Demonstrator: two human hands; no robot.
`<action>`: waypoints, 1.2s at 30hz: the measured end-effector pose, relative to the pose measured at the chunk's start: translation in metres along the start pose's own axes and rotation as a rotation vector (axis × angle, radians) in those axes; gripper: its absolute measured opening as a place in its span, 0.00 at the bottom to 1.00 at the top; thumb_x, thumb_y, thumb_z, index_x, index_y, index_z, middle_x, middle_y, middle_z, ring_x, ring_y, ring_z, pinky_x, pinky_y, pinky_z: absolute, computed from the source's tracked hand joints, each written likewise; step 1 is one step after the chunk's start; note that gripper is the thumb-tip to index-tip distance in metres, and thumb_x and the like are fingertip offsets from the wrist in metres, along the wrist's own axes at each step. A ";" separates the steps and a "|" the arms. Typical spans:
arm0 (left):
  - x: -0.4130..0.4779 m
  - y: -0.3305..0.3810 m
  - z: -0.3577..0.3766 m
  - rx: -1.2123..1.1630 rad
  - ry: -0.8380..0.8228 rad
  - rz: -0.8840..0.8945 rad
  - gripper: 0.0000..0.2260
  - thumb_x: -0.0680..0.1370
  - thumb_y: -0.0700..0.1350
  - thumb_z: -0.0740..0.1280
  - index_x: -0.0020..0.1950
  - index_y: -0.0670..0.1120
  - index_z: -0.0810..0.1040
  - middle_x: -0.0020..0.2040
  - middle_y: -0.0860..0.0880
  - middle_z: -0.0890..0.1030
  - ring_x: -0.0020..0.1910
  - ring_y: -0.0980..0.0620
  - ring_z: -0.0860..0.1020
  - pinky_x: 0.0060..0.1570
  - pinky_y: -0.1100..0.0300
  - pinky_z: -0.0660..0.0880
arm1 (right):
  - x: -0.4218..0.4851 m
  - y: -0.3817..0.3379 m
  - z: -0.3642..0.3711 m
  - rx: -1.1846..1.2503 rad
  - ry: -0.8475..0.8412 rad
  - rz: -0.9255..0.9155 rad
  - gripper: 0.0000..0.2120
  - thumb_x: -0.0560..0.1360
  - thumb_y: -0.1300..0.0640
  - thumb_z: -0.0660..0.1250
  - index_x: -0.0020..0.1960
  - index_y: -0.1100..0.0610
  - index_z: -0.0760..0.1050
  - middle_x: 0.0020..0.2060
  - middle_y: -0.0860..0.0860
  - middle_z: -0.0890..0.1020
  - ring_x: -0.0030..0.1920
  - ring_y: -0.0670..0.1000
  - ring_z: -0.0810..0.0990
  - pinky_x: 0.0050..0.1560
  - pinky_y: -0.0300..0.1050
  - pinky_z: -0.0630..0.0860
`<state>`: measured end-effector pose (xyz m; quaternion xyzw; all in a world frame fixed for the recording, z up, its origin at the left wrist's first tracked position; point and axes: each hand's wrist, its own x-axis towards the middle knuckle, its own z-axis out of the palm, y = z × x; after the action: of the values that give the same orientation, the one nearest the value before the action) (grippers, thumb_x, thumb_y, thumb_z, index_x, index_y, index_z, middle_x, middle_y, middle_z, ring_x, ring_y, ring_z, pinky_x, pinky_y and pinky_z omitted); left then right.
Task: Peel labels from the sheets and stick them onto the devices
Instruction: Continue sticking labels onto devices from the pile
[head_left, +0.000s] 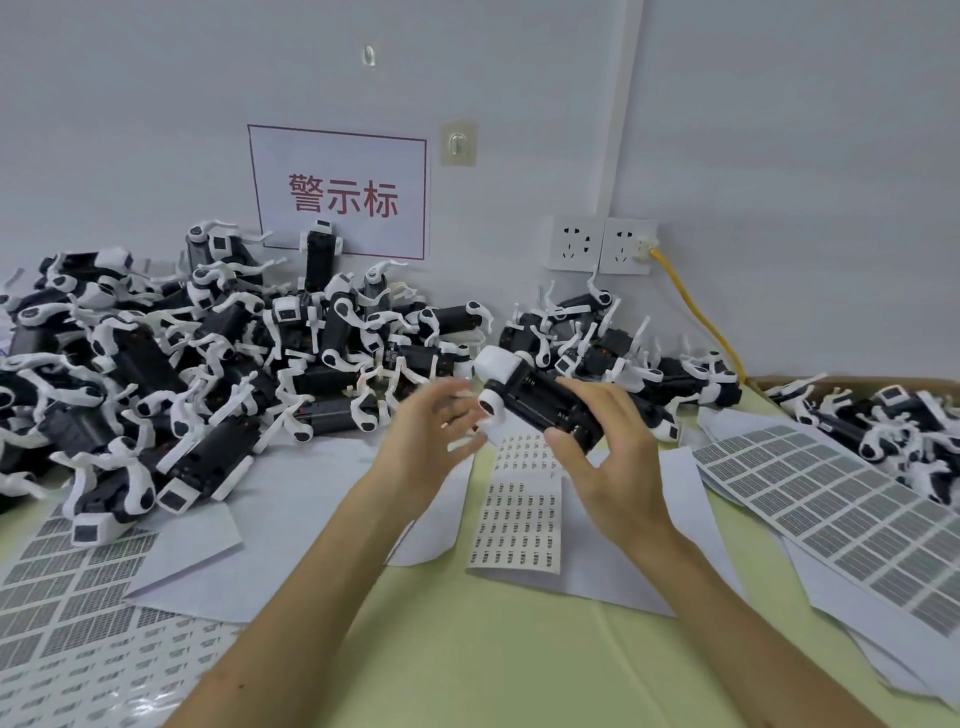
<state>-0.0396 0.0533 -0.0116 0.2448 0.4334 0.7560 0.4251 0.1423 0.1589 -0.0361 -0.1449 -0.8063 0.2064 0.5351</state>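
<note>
Above pale green table (493, 665): grips device (540, 397) in right hand (613, 467), tilted, likely to bare a labelling face; spreads fingers of left hand (431, 436) wide at its 9 o'clock; label sheet (519, 519) at 6 o'clock.

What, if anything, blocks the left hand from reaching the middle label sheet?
Likely nothing, so yes: the left hand is open beside the label sheet; the right hand holds the device over its far end only.
</note>
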 end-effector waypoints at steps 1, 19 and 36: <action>-0.001 -0.005 0.003 0.107 -0.002 -0.038 0.07 0.83 0.45 0.65 0.50 0.44 0.80 0.39 0.50 0.81 0.42 0.51 0.82 0.51 0.53 0.82 | 0.000 0.001 0.000 -0.002 0.006 0.005 0.20 0.77 0.47 0.67 0.68 0.49 0.77 0.58 0.37 0.75 0.61 0.43 0.77 0.59 0.31 0.71; -0.016 -0.024 0.023 0.414 -0.389 -0.077 0.20 0.78 0.59 0.68 0.66 0.50 0.80 0.59 0.56 0.85 0.63 0.54 0.81 0.64 0.51 0.75 | 0.005 -0.004 0.000 0.113 0.047 0.092 0.17 0.84 0.50 0.58 0.69 0.51 0.78 0.55 0.47 0.79 0.53 0.45 0.79 0.48 0.38 0.75; -0.014 -0.015 0.012 0.136 -0.211 -0.086 0.15 0.76 0.60 0.75 0.55 0.50 0.84 0.49 0.51 0.82 0.42 0.56 0.80 0.35 0.63 0.67 | 0.006 -0.002 0.003 0.046 -0.129 0.215 0.15 0.83 0.60 0.62 0.67 0.48 0.75 0.58 0.45 0.78 0.57 0.36 0.77 0.52 0.28 0.73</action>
<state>-0.0169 0.0507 -0.0187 0.3324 0.4468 0.6760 0.4827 0.1372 0.1591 -0.0311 -0.2045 -0.8141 0.2897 0.4599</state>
